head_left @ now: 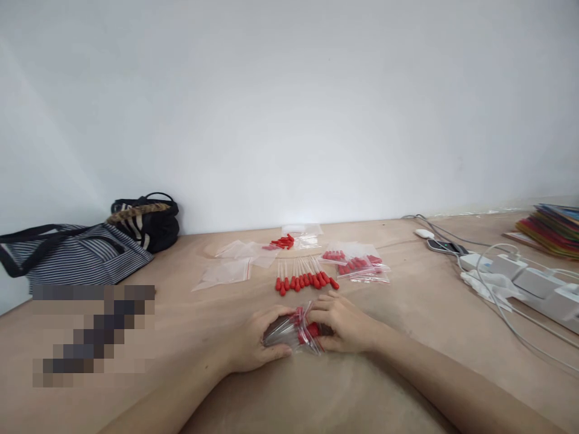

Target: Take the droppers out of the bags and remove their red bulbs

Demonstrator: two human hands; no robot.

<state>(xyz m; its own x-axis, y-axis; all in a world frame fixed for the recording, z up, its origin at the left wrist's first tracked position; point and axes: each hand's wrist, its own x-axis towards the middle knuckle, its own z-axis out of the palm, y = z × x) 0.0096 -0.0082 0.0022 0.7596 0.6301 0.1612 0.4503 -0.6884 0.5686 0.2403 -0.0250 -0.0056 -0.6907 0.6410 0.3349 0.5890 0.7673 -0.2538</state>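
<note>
Low over the near part of the table, a clear zip bag [283, 331] with red-capped glass droppers [309, 333] in it lies between my hands. My left hand [256, 340] is closed around the bag's left end, where the glass tubes point. At the bag's red-striped mouth, the fingers of my right hand [339, 322] grip the plastic beside the red bulbs. Just beyond my hands, a row of loose droppers [305, 280] lies with red bulbs toward me and tubes pointing away.
Filled zip bags [362, 265] lie beyond my right hand, flat clear bags [226, 272] to the left. Loose red bulbs [283, 242] sit farther back. A striped bag [85, 250] stands at left; a power strip [538, 286] with cables and a phone [446, 247] are at right.
</note>
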